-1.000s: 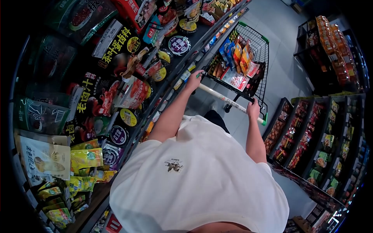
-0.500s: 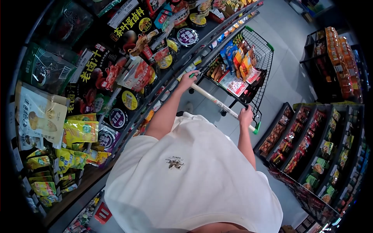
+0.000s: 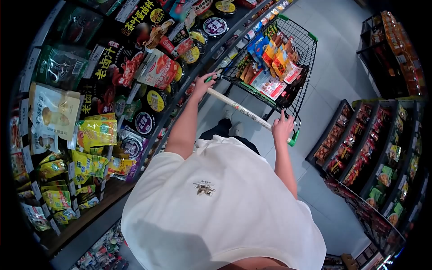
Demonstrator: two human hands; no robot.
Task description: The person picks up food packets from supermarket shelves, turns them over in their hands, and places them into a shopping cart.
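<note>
The cart handle (image 3: 243,110) is gripped near its left end by the left hand (image 3: 203,85) and held loosely by the right (image 3: 282,128). The loaded cart (image 3: 310,58) is tight beside the left shelf edge (image 3: 204,54), with open floor (image 3: 335,67) to the right.

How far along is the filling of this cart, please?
Done: several packets already lie in the cart. In hand: the left hand and right hand are on the handle, neither holding goods. Left: yellow packets sit on the shelf, but whether any are wanted cannot be told.
</note>
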